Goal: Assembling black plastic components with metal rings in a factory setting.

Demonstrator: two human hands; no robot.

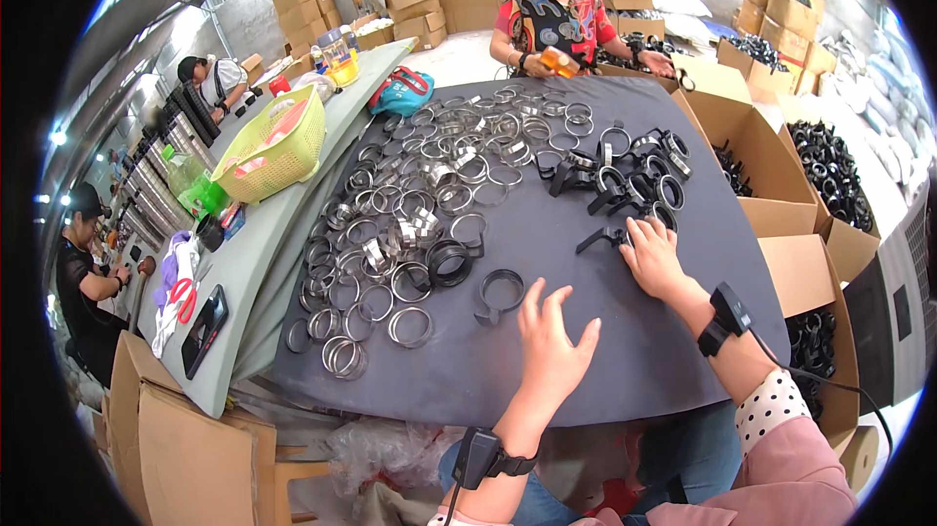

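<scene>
Left fingers (533,303): spread, black ring (482,294) just beside | Right fingers (640,234): grip unclear, black clamp (598,238) adjacent

Rings (405,233) on table (576,360), clamps (611,196) to their right, basket (273,175) left of table, cartons (784,218) right

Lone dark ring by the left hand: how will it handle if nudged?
Lying flat, the dark ring would probably slide rather than roll. Being thin and open-centred, it's likely light for its size. Its protruding tab might snag.

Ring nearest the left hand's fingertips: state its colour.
The ring is black, best seen in the head view.
</scene>
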